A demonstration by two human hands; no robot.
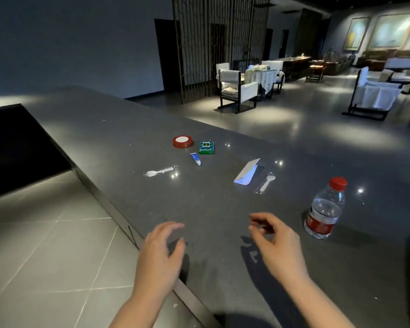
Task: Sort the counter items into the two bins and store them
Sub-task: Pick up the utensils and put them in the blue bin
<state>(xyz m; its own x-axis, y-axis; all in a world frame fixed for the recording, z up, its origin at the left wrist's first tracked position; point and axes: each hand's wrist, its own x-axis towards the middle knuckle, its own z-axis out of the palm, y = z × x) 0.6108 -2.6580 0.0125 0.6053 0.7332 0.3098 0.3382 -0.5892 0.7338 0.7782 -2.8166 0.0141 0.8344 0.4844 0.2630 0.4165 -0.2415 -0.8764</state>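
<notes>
both hands, left (pixel 160 252) and right (pixel 273 242), hover loosely curled and empty over the worktop (pixel 223 209), nearer than the water bottle (pixel 324 209); the red tape roll (pixel 182 141) lies far beyond it.

A long dark grey counter (pixel 104 129) crosses a dim hall with pale tiled floor (pixel 45 233). Beyond it stand a slatted metal screen (pixel 220 39), white-covered armchairs (pixel 237 91) around a clothed table (pixel 262 75), and lit wall paintings (pixel 388 30).
</notes>
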